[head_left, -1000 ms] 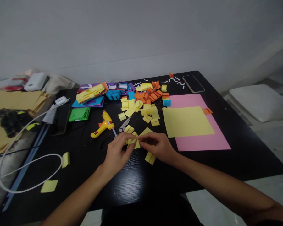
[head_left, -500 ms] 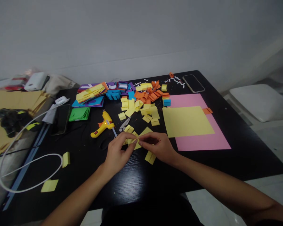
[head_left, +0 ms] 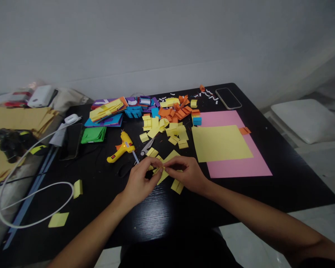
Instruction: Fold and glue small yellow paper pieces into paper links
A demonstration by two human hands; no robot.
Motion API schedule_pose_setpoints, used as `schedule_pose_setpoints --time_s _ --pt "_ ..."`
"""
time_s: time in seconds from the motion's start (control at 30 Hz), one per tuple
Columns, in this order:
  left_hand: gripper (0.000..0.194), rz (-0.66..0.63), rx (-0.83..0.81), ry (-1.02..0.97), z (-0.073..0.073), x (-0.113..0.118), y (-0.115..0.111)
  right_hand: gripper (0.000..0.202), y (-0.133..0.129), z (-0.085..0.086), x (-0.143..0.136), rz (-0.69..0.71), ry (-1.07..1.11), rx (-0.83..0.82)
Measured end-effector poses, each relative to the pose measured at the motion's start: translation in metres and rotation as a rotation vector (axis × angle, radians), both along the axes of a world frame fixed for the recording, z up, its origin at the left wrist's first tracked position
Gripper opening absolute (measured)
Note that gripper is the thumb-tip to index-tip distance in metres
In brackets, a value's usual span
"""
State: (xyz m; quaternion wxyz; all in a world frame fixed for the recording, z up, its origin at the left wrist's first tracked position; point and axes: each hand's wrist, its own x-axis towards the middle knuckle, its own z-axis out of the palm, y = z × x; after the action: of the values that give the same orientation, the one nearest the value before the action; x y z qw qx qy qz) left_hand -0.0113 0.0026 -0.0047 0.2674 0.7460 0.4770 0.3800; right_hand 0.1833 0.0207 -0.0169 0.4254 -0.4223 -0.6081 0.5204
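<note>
My left hand (head_left: 142, 181) and my right hand (head_left: 190, 173) meet fingertip to fingertip over the near middle of the table. Between them they pinch a piece of yellow paper (head_left: 162, 178); its held edge is mostly covered by the fingers. A creased yellow paper piece (head_left: 177, 186) lies just under my right hand. Beyond my left hand are scissors (head_left: 146, 147) with dark handles, half hidden by shadow, and a yellow glue gun (head_left: 123, 149) with a small lit light. Folded yellow paper pieces (head_left: 173, 129) are scattered past the fingertips.
A yellow sheet (head_left: 223, 143) overlaps a pink sheet (head_left: 240, 168) on the right. Orange pieces (head_left: 175, 112), a green paper stack (head_left: 93, 134) and a phone (head_left: 228, 98) sit farther back. A white cable (head_left: 36, 190) loops at left, near loose yellow pieces (head_left: 58, 220).
The yellow paper between my fingers has tilted, its lower end now hanging nearer to me. Both hands stay almost in place, still pinching it.
</note>
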Motion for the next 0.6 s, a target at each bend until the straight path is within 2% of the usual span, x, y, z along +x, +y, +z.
schedule_pose_setpoints --time_s 0.2,0.6 --pt "0.006 -0.02 -0.062 -0.006 -0.0002 -0.0003 -0.0005 0.01 -0.0002 0.0002 -0.0001 0.011 -0.046 0.031" --pt "0.005 0.018 -0.088 -0.011 -0.0032 0.0012 0.0009 0.013 0.0004 -0.0026 -0.0003 0.041 -0.055 -0.039"
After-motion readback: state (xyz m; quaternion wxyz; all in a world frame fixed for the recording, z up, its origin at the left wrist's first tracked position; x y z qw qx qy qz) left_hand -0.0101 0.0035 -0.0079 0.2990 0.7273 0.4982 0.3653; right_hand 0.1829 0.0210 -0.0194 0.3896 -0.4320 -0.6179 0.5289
